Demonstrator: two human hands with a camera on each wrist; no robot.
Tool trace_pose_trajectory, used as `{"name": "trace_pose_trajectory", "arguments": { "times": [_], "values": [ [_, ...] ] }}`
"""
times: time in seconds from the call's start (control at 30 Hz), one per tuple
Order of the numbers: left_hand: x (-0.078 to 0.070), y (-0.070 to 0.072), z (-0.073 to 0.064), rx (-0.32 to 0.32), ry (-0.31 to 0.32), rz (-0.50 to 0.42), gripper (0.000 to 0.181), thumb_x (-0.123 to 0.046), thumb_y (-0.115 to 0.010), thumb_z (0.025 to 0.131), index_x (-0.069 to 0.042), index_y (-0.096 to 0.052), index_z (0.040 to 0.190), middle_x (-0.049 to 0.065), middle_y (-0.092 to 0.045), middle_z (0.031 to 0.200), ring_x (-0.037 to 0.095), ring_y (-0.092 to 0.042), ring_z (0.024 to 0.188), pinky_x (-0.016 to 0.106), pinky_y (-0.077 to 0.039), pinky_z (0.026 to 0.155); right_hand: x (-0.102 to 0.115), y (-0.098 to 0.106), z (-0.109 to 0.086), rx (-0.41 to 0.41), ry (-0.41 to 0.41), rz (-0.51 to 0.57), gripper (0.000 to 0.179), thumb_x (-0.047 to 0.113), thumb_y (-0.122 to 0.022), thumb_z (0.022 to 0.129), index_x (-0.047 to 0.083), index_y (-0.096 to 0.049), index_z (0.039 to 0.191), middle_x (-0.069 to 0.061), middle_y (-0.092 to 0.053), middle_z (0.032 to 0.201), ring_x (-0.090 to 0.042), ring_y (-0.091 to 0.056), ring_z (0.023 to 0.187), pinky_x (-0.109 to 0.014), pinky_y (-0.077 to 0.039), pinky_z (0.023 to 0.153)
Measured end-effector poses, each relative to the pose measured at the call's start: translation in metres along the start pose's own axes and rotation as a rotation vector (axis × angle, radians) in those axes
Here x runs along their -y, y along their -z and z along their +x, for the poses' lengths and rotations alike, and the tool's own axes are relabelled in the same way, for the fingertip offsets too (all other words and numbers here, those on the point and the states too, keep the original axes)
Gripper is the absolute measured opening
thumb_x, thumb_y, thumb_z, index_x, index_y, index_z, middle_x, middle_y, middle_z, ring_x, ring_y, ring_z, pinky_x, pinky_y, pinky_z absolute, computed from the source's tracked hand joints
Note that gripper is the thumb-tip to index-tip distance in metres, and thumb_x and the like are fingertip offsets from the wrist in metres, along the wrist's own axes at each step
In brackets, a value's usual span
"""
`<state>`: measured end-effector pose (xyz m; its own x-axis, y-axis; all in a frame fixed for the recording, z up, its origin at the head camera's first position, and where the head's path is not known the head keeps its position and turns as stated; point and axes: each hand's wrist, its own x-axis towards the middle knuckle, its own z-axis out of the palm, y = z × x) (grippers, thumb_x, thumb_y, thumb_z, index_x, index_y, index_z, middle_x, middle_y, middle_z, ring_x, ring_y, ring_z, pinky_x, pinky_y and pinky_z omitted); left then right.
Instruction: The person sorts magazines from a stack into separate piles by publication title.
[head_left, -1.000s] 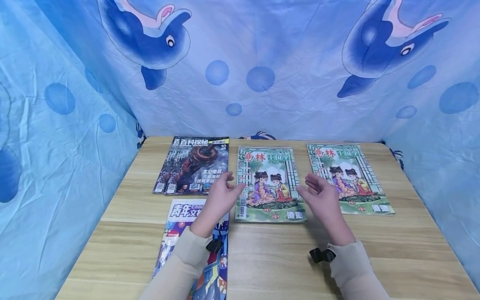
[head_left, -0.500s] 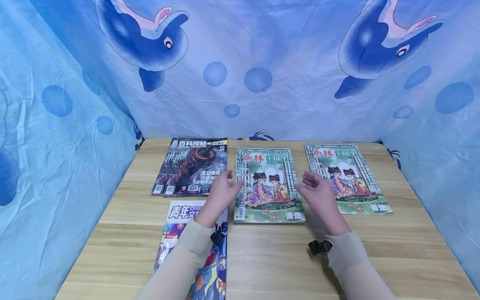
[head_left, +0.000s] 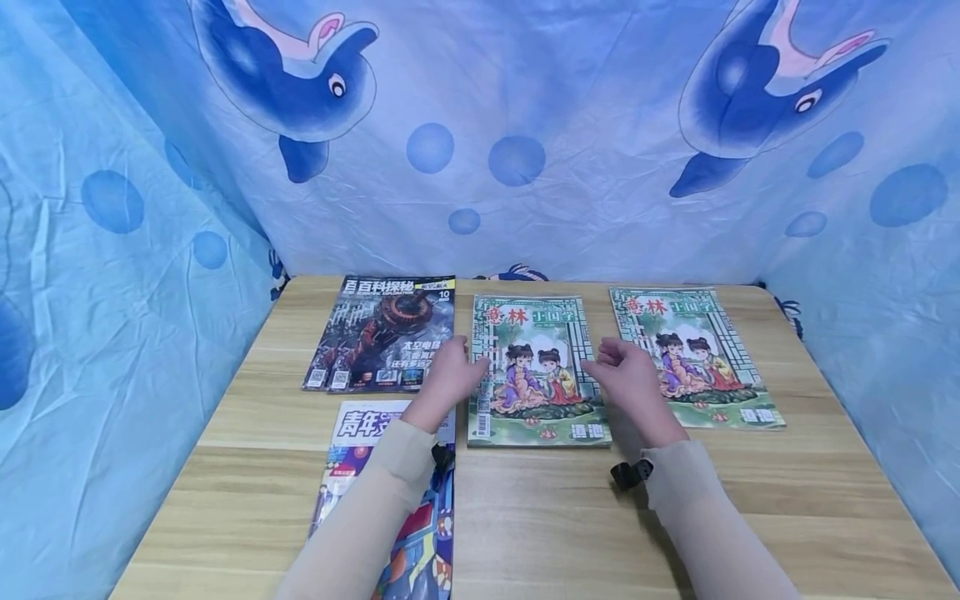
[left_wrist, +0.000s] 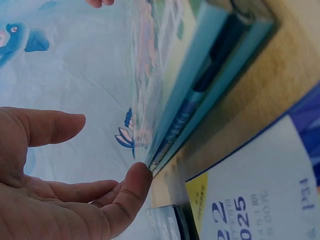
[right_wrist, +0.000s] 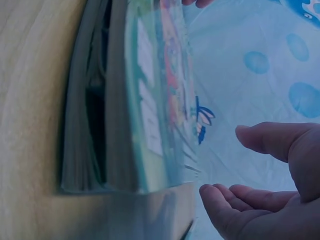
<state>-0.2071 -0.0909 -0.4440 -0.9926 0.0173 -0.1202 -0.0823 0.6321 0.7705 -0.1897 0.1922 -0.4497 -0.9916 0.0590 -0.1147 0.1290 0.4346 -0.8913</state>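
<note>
A green-covered magazine (head_left: 536, 371) with two cartoon children lies in the middle of the table, in the head view. The wrist views show it stacked on another, with their spines (left_wrist: 182, 112) to the left and page edges (right_wrist: 120, 125) to the right. My left hand (head_left: 447, 371) is at the spine side, thumb apart from the fingers and a fingertip right by the spine. On the other side, my right hand (head_left: 632, 379) has thumb and fingers apart, a small gap from the pages. Neither hand holds anything.
A matching green magazine (head_left: 701, 358) lies to the right. Dark science magazines (head_left: 393, 333) overlap at the back left, with a purple and blue magazine (head_left: 352, 450) in front, partly under my left sleeve. Blue dolphin-print cloth (head_left: 480, 108) walls the wooden table (head_left: 555, 525).
Both hands have moved slightly inward, closer to the sides of the middle stack. The magazines lie where they were.
</note>
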Motion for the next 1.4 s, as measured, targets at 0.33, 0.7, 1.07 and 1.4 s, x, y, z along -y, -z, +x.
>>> {"name": "trace_pose_trajectory", "arguments": {
  "times": [0.33,0.7,1.07,1.4],
  "values": [
    [0.002,-0.005,0.012,0.034,0.036,0.016,0.046,-0.021,-0.065,0.098,0.01,-0.056,0.13,0.023,-0.061,0.115,0.033,-0.061,0.096,0.045,-0.054,0.078,-0.006,-0.006,0.012,0.026,-0.046,-0.086,0.07,0.019,-0.073,0.095,-0.011,-0.039,0.149,-0.026,-0.054,0.138,-0.04,-0.052,0.127,-0.047,-0.047,0.103],
    [0.009,-0.005,0.018,0.093,0.124,-0.035,0.036,-0.019,-0.067,0.094,0.005,-0.06,0.119,0.016,-0.059,0.104,0.03,-0.057,0.088,0.045,-0.052,0.07,-0.006,-0.009,0.013,0.04,-0.062,-0.097,0.07,0.022,-0.072,0.096,-0.01,-0.04,0.149,-0.027,-0.052,0.14,-0.04,-0.052,0.128,-0.049,-0.047,0.102],
    [0.008,-0.004,0.017,0.084,0.116,-0.046,0.056,-0.019,-0.07,0.092,0.006,-0.05,0.139,0.022,-0.056,0.128,0.035,-0.058,0.11,0.05,-0.053,0.088,-0.008,-0.008,0.013,0.041,-0.067,-0.09,0.07,0.022,-0.072,0.097,-0.009,-0.039,0.15,-0.026,-0.053,0.139,-0.039,-0.051,0.128,-0.049,-0.047,0.103],
    [0.007,0.0,0.014,0.208,0.127,-0.268,0.064,-0.005,-0.069,0.095,0.002,-0.038,0.15,0.019,-0.065,0.114,0.03,-0.068,0.092,0.043,-0.058,0.075,-0.012,-0.009,0.014,0.028,-0.072,-0.074,0.07,0.019,-0.072,0.096,-0.01,-0.038,0.151,-0.026,-0.051,0.141,-0.039,-0.049,0.13,-0.048,-0.046,0.103]
  ]
}}
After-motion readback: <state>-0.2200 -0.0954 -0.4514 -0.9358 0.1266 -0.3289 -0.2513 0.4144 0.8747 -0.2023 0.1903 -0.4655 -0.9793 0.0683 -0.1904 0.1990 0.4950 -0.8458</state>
